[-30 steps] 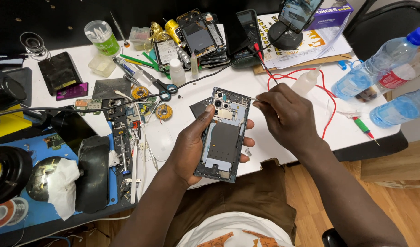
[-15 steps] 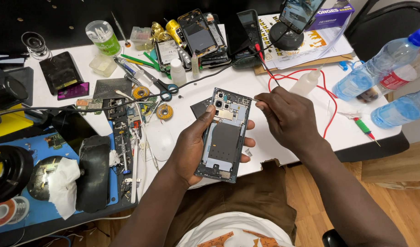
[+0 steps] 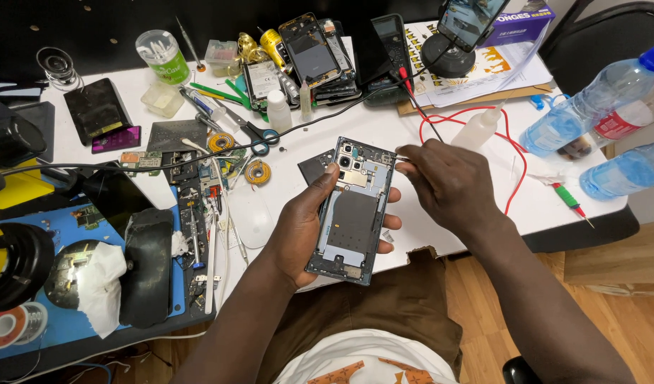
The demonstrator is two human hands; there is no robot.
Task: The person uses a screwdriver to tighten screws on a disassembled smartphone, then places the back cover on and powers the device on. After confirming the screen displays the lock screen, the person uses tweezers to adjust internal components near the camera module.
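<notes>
Opened phone [image 3: 354, 212]: back cover off, inner plates and camera cluster facing up; it lies above the person's lap, at the near edge of the white table [image 3: 327, 131].
Long axis: runs near to far with a slight lean, camera end away from the person and tipped toward the right hand, connector end toward the body.
Left hand [image 3: 298, 231]: clamped on the phone from beneath, thumb on its left edge, fingertips curling over its right edge.
Right hand [image 3: 451, 181]: closed around a thin metal tool [image 3: 400, 159] whose tip meets the phone's top right corner; the tool's kind cannot be told.
Bottles: two clear plastic water bottles [image 3: 590, 107] with blue tint, right of the right hand; the farther one carries a red and white label band.
Squeeze bottle [image 3: 480, 128]: one, small, white, with a pointed nozzle, just beyond the right hand.
Round tub [image 3: 161, 55]: one, clear with a green label, far beyond the left hand.
Purple box [image 3: 515, 25]: one, under a phone on a round stand, beyond the right hand.
Patterned sheet [image 3: 462, 85]: white paper with yellow and black marks, beneath that stand.
Red wire [image 3: 508, 153]: one loop, beside the right hand.
Solder reels [image 3: 257, 172]: two small ones, beyond the left hand.
Blue mat [image 3: 64, 231]: one, left of the left hand.
</notes>
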